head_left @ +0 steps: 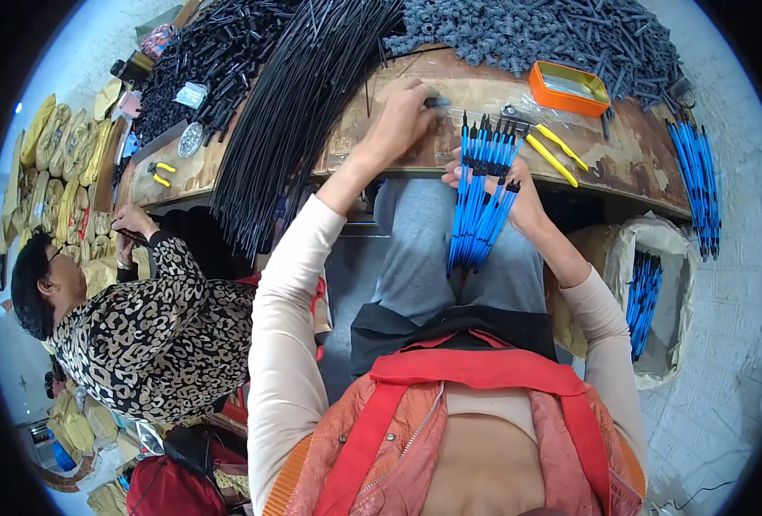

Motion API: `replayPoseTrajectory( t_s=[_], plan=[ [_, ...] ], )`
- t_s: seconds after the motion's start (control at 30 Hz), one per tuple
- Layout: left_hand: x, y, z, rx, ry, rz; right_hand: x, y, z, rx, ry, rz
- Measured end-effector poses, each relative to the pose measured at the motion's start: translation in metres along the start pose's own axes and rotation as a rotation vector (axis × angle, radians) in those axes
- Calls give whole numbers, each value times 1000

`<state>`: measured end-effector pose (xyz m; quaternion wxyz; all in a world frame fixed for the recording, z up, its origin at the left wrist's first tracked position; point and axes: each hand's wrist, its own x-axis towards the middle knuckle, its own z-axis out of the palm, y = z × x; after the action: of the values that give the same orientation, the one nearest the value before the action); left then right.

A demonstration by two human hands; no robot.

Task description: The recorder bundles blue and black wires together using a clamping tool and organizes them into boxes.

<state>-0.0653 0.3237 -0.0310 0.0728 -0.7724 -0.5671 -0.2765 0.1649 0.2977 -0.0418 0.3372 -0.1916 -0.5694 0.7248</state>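
Observation:
My left hand (405,120) rests over the near edge of the wooden bench with its fingers curled. At its fingertips is a small dark cylindrical piece (437,101), its exact kind unclear. My right hand (518,193) is wrapped round a fanned bundle of thin blue rods with black tips (477,224), held above my lap. The rods hide part of its fingers. Yellow-handled pliers (553,155) lie on the bench just beyond the bundle, their jaws toward my hands.
Long black rods (299,112) overhang the bench (639,163) at left. Black parts (217,52) and grey fittings (536,34) are heaped behind. An orange tin (568,89) stands right. More blue rods (697,185) hang over the right edge; others fill a lined bin (686,292). A co-worker (140,327) sits left.

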Motion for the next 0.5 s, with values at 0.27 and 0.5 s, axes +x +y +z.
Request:
replayPoseTrajectory(
  t_s=[0.27, 0.5],
  plan=[
    [-31, 55, -30, -1595, 44, -671, -2, -1, -1, 91, -33, 57],
    [-44, 45, -14, -1717, -25, -765, -1, -4, -4, 34, -102, 102]
  ],
)
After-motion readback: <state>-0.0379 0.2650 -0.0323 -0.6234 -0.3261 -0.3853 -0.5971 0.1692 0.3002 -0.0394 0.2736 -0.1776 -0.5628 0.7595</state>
